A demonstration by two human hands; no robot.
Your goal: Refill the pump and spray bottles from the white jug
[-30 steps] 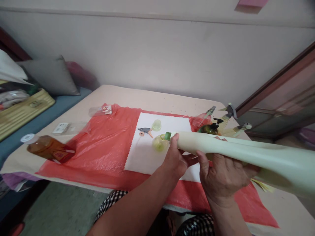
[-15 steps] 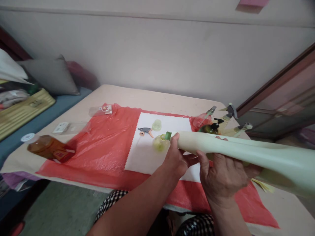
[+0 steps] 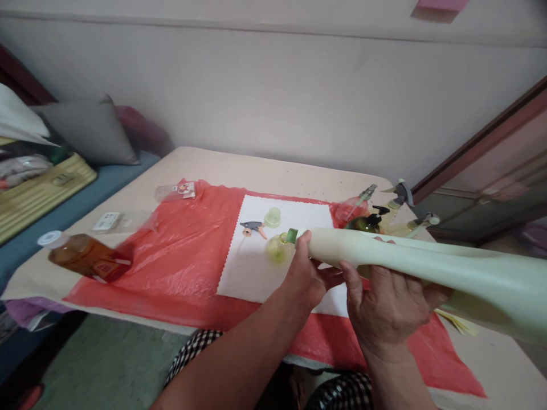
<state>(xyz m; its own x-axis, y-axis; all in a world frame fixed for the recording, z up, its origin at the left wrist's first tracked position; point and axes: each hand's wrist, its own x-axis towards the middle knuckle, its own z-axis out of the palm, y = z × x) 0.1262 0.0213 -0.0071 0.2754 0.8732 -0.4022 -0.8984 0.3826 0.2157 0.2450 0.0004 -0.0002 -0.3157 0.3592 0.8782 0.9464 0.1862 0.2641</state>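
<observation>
Evidently, a large pale-green plastic container point(image 3: 448, 267) is held tilted nearly on its side across the right half of the frame, both hands being clamped on it. Its neck is gripped by the left hand point(image 3: 310, 279), thumb on top, near the center, while its body is supported from below by the right hand point(image 3: 388, 307), just to the right. The container's green spout point(image 3: 292, 235) is pointed leftward, just beside the mouth of a small translucent yellow bottle point(image 3: 277, 251); whether the two are touching cannot be told. The small bottle is set on a white scalloped-edged sheet point(image 3: 252, 276) at the frame's center, near a grey trigger spray head point(image 3: 253, 228) and a translucent pale-green cap point(image 3: 273, 217). Beneath the sheet, red plastic film point(image 3: 179, 250) is spread over a pale surface point(image 3: 256, 165). At the left, an amber-filled bottle with a white cap point(image 3: 92, 259) is seen, and right of center, behind the container, a dark bottle with a black pump point(image 3: 363, 224) is partly hidden.
</observation>
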